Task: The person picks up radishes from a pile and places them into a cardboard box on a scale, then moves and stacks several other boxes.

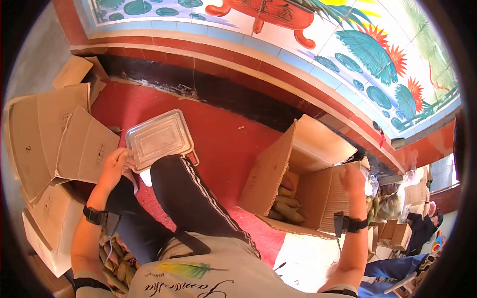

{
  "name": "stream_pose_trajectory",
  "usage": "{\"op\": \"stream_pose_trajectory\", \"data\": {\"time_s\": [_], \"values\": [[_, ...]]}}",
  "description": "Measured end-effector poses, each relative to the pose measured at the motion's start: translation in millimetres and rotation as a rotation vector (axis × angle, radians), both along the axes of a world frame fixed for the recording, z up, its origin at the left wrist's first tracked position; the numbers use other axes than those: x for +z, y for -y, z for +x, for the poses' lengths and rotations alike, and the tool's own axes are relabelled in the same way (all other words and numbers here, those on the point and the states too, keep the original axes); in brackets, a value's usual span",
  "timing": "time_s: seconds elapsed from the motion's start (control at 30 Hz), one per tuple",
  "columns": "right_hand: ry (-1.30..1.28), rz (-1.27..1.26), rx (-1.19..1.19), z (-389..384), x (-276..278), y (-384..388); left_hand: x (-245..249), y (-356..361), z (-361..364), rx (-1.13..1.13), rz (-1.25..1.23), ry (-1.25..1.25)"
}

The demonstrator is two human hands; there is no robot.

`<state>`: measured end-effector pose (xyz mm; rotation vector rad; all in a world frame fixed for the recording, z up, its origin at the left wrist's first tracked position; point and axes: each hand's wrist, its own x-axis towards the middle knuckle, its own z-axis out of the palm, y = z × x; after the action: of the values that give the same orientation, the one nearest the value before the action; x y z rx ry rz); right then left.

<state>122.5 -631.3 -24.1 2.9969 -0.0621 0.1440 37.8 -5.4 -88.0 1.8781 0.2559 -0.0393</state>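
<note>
My left hand (118, 164) is at the near left edge of a shallow metal tray (161, 136), fingers curled in against its rim. The tray lies low over the red floor just beyond my knees, with a bit of a red object showing under its right side. On the right, my right hand (353, 180) is closed at the upper right edge of an open cardboard box (310, 198). Inside that box lie several long brownish tubers (288, 209) that look like sweet potatoes. The box wall and flap hide part of its contents.
Flattened and folded cardboard boxes (39, 134) crowd the left side. More tubers (119, 265) lie by my left hip. A tiled wall with a painted mural (258, 64) borders the far side. At the far right a person in dark clothes (422, 231) is among boxes.
</note>
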Motion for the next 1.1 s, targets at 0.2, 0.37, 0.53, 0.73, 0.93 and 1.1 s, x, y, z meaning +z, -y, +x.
{"op": "stream_pose_trajectory", "data": {"time_s": [0.2, 0.37, 0.53, 0.73, 0.93, 1.1], "values": [[0.002, 0.203, 0.197, 5.3, 30.6, -109.5, -20.3, -16.8, -27.5, 0.089, -0.021, -0.068], [-0.047, 0.242, 0.257, -11.3, 32.8, -157.3, -27.3, -22.2, -31.1, 0.109, -0.18, -0.12], [-0.135, 0.263, 0.289, -26.0, 17.7, -176.0, -32.2, -26.9, -31.3, 0.07, -0.204, -0.125], [-0.154, 0.26, 0.342, -33.7, 15.5, -192.0, -36.1, -25.5, -30.8, 0.073, -0.214, -0.121], [-0.125, 0.301, 0.439, -27.8, 15.5, -215.2, -30.4, -23.5, -37.1, 0.074, -0.192, -0.082], [-0.141, 0.304, 0.492, -27.2, 6.5, -243.8, -26.3, -24.3, -41.8, 0.083, -0.185, -0.089]]}}
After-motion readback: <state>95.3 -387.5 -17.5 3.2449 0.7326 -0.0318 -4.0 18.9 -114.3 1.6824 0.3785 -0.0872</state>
